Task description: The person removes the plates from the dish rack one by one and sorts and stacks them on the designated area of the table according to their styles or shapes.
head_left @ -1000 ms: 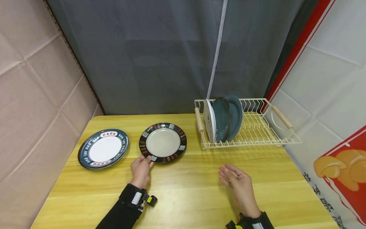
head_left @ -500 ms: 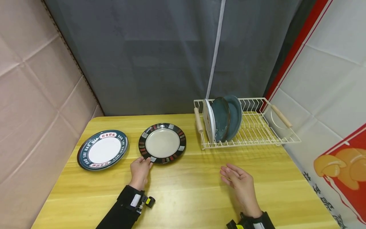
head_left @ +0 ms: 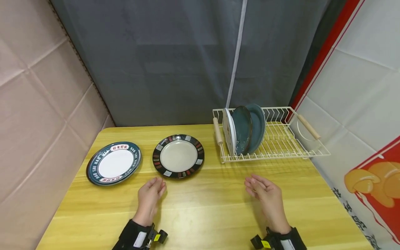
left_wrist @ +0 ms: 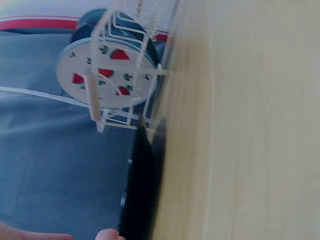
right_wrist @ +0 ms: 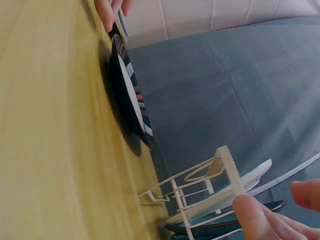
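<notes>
My left hand point(head_left: 149, 199) hovers just short of a dinner plate point(head_left: 178, 156) with a dark, patterned rim and cream centre, fingers loosely bent and holding nothing. That plate lies flat on the table; the right wrist view shows it edge-on point(right_wrist: 130, 95). Left of it lies a plate point(head_left: 114, 163) with a blue lettered rim and white centre. My right hand point(head_left: 267, 203) is held over the table in front of the wire dish rack point(head_left: 250, 159), fingers relaxed, touching nothing. Upright at the rack's left end stand a white plate point(head_left: 229, 132) with red fruit pictures and two blue-green plates point(head_left: 257, 128).
Wooden handles point(head_left: 217, 131) sit at both ends of the rack, near the table's back right. A grey curtain point(head_left: 162, 69) hangs behind the wooden table point(head_left: 203, 215). Light panels rise on the left point(head_left: 47, 104) and right point(head_left: 359, 86).
My left hand has let go of the dark-rimmed plate's near edge and drawn back towards me. The plate stays in place. My right hand has shifted slightly right.
</notes>
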The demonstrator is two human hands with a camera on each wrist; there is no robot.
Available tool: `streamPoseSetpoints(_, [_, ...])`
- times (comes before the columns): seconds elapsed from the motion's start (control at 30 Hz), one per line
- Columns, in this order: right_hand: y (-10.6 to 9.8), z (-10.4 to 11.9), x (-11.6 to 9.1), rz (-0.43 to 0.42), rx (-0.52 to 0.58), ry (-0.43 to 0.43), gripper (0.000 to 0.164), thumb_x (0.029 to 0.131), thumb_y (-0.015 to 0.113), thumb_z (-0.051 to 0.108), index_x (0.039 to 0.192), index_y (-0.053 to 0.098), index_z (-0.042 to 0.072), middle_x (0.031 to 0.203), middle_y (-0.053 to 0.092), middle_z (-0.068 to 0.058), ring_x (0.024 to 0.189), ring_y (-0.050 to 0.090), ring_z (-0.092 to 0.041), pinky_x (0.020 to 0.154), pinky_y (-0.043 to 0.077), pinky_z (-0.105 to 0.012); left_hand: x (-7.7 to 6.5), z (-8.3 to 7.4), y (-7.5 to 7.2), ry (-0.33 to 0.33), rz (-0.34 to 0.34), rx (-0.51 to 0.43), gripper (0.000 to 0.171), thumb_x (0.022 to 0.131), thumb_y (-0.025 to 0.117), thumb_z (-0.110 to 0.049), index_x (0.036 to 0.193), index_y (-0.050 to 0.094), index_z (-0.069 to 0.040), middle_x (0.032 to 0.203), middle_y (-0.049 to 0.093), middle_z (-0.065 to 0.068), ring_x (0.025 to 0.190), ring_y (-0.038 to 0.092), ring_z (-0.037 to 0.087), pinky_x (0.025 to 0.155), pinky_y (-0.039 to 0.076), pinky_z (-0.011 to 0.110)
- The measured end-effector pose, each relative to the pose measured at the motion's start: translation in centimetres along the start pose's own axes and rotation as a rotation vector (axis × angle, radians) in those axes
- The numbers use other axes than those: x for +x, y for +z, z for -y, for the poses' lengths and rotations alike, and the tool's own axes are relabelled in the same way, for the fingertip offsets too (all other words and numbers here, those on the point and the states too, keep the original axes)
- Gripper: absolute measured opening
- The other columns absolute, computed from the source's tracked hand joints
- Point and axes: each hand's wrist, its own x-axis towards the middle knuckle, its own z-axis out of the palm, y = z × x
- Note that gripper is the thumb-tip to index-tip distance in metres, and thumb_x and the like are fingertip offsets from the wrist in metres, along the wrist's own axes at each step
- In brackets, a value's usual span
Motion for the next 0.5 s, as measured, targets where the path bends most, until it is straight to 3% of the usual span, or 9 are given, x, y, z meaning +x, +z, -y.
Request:
streamPoseSetpoints(0.1, [0.1, 0.5, 0.2, 0.004, -0.012, -0.012, 0.040, 0.100, 0.062, 0.011, 0.131, 0.053, -0.013, 0.109, 0.074, -0.011, 0.097, 0.072, -0.017, 0.083, 0.059, -0.033, -1.6, -0.4, -0.1, 0.006, 0.030, 0.033, 0.052, 0.103, 0.053, -0.009, 0.146, 0.034, 0.014, 0.141, 0.046, 0.031, 0.121, 0.056, 0.031, 0.095, 0.053, 0.026])
streamPoseSetpoints(0.23, [0.2, 1.2, 0.6, 0.000, -0.028, -0.035, 0.038, 0.100, 0.062, 0.011, 0.130, 0.054, -0.012, 0.107, 0.075, -0.007, 0.097, 0.072, -0.017, 0.083, 0.059, -0.033, -3.6, -0.7, 0.0, 0.066, 0.070, 0.145, 0.050, 0.101, 0.059, -0.008, 0.144, 0.041, 0.010, 0.140, 0.052, 0.029, 0.124, 0.056, 0.036, 0.092, 0.055, 0.027])
streamPoseSetpoints(0.5, [-0.1, 3.1, 1.9, -0.014, -0.079, -0.114, 0.045, 0.099, 0.064, 0.019, 0.133, 0.054, -0.010, 0.111, 0.074, -0.008, 0.100, 0.072, -0.018, 0.083, 0.058, -0.030, -6.0, -0.4, 0.3, 0.178, 0.082, 0.343, 0.043, 0.096, 0.070, -0.016, 0.133, 0.059, 0.003, 0.131, 0.063, 0.020, 0.109, 0.065, 0.024, 0.085, 0.056, 0.024])
